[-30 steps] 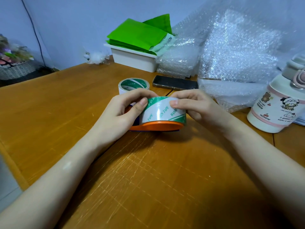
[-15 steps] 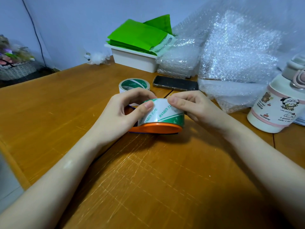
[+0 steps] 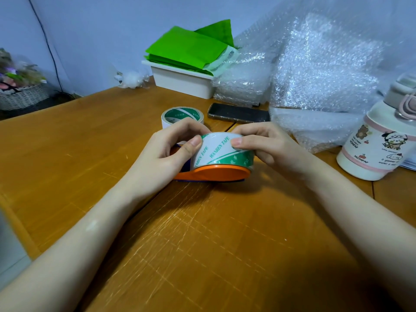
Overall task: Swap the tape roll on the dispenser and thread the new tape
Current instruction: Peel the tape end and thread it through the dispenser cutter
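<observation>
Both hands grip the tape roll (image 3: 221,149) seated on the orange dispenser (image 3: 213,174) at the table's (image 3: 67,158) middle: left hand (image 3: 166,154) and right hand (image 3: 267,147) curl around it, thumbs pressing its face. 1 more roll (image 3: 182,117) lies just beyond.

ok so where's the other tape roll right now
In the head view the spare tape roll lies flat on the wooden table, just behind the left hand and left of the phone.

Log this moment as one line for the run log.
step: seating roll | left hand: grips tape roll | right hand: grips roll | dispenser: on table | spare roll: behind
</observation>
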